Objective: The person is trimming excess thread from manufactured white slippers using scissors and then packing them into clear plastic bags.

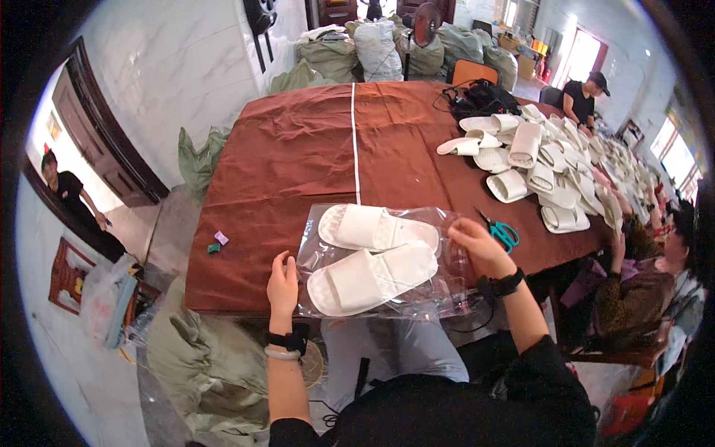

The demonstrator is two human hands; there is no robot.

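A clear plastic bag (447,279) lies at the near edge of the brown-covered table (298,149) with a pair of white slippers (372,257) inside it, side by side. My left hand (282,284) rests against the bag's left edge, fingers curled on the plastic. On the bag's right side, my right hand (477,242) pinches the plastic near its open end. Both wrists carry black bands.
Teal-handled scissors (500,231) lie just right of my right hand. A heap of loose white slippers (551,164) covers the table's right side, where other people sit. Small pink and green bits (217,242) lie near the left edge. Green sacks (201,357) sit on the floor.
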